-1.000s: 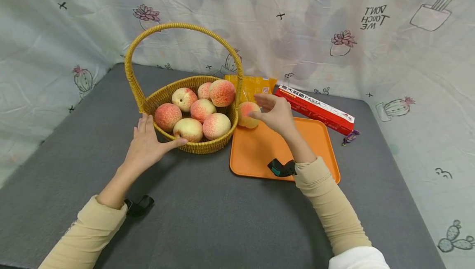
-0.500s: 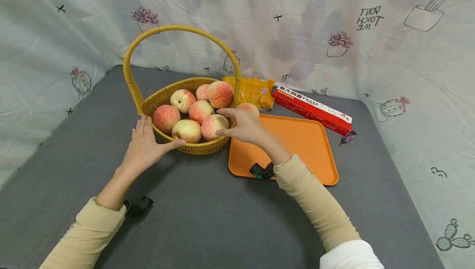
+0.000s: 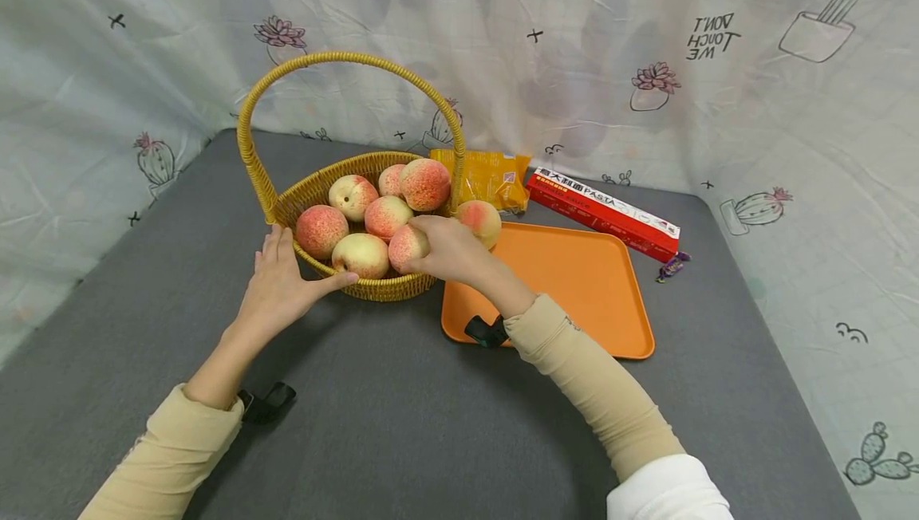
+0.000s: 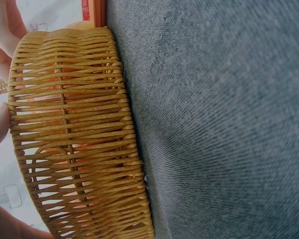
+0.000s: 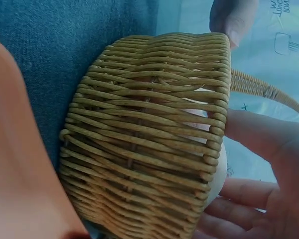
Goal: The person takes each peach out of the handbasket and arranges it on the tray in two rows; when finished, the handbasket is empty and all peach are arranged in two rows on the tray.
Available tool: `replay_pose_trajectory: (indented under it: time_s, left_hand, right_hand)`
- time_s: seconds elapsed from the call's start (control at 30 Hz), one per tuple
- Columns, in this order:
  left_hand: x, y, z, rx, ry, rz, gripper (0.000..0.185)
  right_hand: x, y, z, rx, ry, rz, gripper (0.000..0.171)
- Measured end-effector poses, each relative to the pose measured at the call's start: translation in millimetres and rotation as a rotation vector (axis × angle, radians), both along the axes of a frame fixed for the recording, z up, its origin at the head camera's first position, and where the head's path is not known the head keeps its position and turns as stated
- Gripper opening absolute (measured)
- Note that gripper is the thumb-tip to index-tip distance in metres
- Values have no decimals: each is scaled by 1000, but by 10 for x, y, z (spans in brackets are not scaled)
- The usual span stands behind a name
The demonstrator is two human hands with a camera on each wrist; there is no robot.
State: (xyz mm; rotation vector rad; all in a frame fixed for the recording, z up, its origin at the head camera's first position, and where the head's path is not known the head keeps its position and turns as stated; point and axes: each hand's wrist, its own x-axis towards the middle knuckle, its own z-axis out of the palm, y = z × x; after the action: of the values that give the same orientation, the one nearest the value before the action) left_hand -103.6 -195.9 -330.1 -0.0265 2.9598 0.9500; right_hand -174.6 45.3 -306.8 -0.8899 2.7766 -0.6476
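Observation:
A yellow wicker basket [image 3: 391, 289] with a tall hooped handle holds several pink-and-yellow peaches. My right hand [image 3: 459, 253] reaches over its right rim and grips a peach [image 3: 407, 247] at the front right. In the right wrist view, thumb and fingers lie around that peach [image 5: 219, 174], partly hidden by the basket wall. My left hand [image 3: 276, 285] rests on the left front rim, thumb and fingers spread apart and fairly straight. Another peach [image 3: 479, 221] sits just outside the basket, at the back left corner of an orange tray [image 3: 567, 289].
Behind the tray lie a yellow packet [image 3: 495, 177] and a red pasta box [image 3: 603, 213]. A purple wrapped candy [image 3: 672, 266] is by the box's right end. A patterned curtain [image 3: 574, 49] closes off the back and sides of the grey table [image 3: 402, 416].
My right hand has moved left, from beside the peach at the tray's corner to the front right peach in the basket, and its fingers have closed round it. My left hand stays put.

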Motion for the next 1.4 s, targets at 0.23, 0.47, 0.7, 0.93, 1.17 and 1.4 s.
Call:
replay_pose_trajectory:
  time_s: [0.23,0.47,0.7,0.93,1.17,1.4]
  left_hand:
    - [1,-3,-10,-5,3,2,127]
    - [-11,16,-27,-9,-7,3,128]
    - [-12,43,-31,0,1,0,127]
    - [-18,32,-8,-4,10,-2,127]
    - [-33,33,-14,-16,4,-11,127]
    - [-34,31,6,-20,-3,-9,127]
  right_hand:
    - [-96,-109,71,152,-6,16,50]
    - [-227,-150,168,301,-64,85,42]
    - [-346,-72,240,298,-109,221,62]
    - [-403,-3,195,205,-66,257,53]
    - [-452,118,77,51,-56,252,53]
    - [-405,194,126,-114,-83,185,61]
